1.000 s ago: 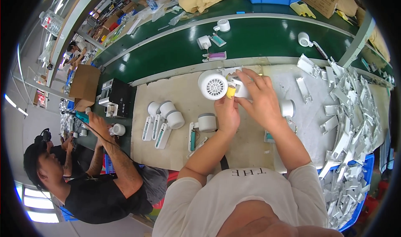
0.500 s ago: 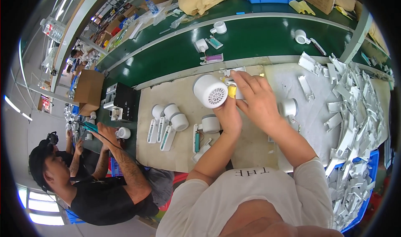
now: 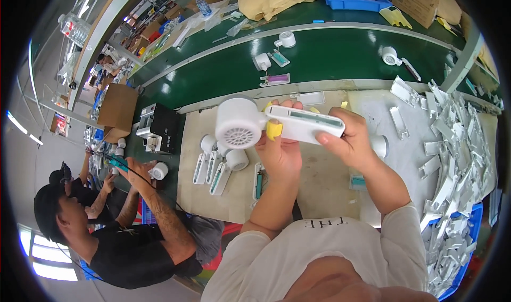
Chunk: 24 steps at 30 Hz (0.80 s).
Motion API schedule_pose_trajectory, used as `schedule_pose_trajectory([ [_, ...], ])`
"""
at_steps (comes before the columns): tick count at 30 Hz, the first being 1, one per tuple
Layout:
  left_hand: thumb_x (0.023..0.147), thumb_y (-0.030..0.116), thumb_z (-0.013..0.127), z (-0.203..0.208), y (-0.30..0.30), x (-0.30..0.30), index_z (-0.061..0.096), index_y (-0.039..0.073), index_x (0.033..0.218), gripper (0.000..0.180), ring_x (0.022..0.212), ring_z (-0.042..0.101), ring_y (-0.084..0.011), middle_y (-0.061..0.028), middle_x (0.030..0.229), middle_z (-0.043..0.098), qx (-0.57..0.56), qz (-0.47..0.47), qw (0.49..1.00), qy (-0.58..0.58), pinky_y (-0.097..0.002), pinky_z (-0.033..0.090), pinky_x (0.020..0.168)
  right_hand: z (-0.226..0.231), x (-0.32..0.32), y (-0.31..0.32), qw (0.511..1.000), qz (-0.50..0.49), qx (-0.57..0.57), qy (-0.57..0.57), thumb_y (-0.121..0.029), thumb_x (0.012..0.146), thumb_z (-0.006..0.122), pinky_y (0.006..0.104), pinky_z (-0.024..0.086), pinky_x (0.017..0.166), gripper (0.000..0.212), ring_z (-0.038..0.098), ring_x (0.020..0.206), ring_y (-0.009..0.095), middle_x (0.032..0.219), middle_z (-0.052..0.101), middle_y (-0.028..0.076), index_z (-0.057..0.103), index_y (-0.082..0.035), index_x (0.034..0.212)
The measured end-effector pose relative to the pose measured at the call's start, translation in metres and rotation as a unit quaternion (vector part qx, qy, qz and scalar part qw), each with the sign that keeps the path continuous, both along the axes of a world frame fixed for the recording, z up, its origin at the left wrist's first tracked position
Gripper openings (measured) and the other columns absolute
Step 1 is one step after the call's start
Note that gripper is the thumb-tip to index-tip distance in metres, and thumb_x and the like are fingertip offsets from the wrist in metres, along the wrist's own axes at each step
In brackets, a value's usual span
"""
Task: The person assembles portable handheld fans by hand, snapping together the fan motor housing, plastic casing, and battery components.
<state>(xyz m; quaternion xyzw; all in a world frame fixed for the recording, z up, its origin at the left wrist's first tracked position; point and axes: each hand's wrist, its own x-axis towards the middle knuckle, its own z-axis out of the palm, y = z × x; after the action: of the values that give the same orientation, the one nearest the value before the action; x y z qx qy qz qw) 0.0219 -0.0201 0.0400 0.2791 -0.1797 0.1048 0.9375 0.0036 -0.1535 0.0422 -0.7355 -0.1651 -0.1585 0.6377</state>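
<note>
Between my two hands is a white hair-dryer-shaped device (image 3: 238,122), its round head with a grille to the left and its handle stretching right. A long slot along the handle shows a dark greenish strip inside. My left hand (image 3: 282,158) grips it at the neck, with yellow covers on its fingers. The handle's far end is pinched in my right hand (image 3: 352,141), thumb on the near side. Under and left of it, several similar devices (image 3: 234,159) lie on the beige work surface. Another opened handle with a green cylinder (image 3: 258,182) is partly hidden by my left forearm.
White plastic shells (image 3: 447,134) are heaped at the right, above a blue crate (image 3: 477,230) full of more. A green conveyor belt (image 3: 330,57) runs across the back with several devices. At left stand a black machine (image 3: 164,129) and a co-worker (image 3: 133,238) holding a teal-handled tool.
The device has moved left and been turned, so its handle now shows, pointing right. My right hand has shifted from near the neck to the handle's end.
</note>
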Motion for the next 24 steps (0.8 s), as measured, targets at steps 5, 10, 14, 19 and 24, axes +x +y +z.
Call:
schedule_pose_trajectory([
  [5,0.08,0.017,0.059,0.009,0.056,0.023,0.042,-0.003,0.116,0.044,0.094,0.056,-0.0299,-0.016,0.103,0.055,0.069,0.005,0.994,-0.08,-0.0384,0.048,0.08,-0.003,0.047,0.039,0.953,0.049,-0.074,-0.291,-0.026,0.068,0.071,0.0316,0.035,0.045,0.027,0.045,0.047,0.023,0.054,0.045,0.008,0.055,-0.005,0.063],
  [10,0.078,0.003,0.057,0.007,0.174,0.087,0.044,-0.001,0.116,0.041,0.073,0.061,-0.0204,-0.0086,0.082,0.061,0.479,0.144,0.861,0.088,-0.0309,0.05,0.066,-0.034,0.115,0.086,0.942,0.228,-0.245,-0.023,-0.033,0.076,0.059,0.0357,0.046,0.06,0.028,0.057,0.068,0.029,0.073,0.06,0.011,0.063,-0.006,0.083],
  [14,0.069,0.006,0.06,-0.036,0.287,0.116,0.047,-0.002,0.095,0.03,0.07,0.061,-0.0339,-0.0214,0.072,0.06,0.873,0.341,0.335,0.094,-0.0427,0.047,0.061,-0.066,0.232,0.072,0.875,0.025,-0.472,0.101,-0.029,0.079,0.054,0.038,0.047,0.078,0.029,0.056,0.096,0.03,0.101,0.059,0.014,0.062,-0.005,0.092],
  [19,0.067,0.013,0.062,-0.08,0.327,0.099,0.048,0.001,0.094,0.032,0.083,0.057,-0.039,-0.0229,0.085,0.06,0.9,0.225,0.297,0.225,-0.046,0.045,0.072,-0.104,0.33,0.064,0.842,-0.207,-0.447,0.22,-0.033,0.074,0.058,0.0381,0.049,0.078,0.044,0.056,0.099,0.029,0.109,0.055,0.017,0.055,0.0,0.104],
  [24,0.07,0.013,0.061,-0.055,0.295,0.08,0.047,0.0,0.107,0.042,0.093,0.056,-0.0352,-0.0188,0.1,0.059,0.933,0.307,0.17,0.076,-0.0411,0.046,0.079,-0.114,0.353,0.052,0.83,-0.188,-0.463,0.247,-0.038,0.061,0.069,0.0354,0.051,0.071,0.058,0.059,0.09,0.027,0.103,0.057,0.016,0.054,-0.003,0.105],
])
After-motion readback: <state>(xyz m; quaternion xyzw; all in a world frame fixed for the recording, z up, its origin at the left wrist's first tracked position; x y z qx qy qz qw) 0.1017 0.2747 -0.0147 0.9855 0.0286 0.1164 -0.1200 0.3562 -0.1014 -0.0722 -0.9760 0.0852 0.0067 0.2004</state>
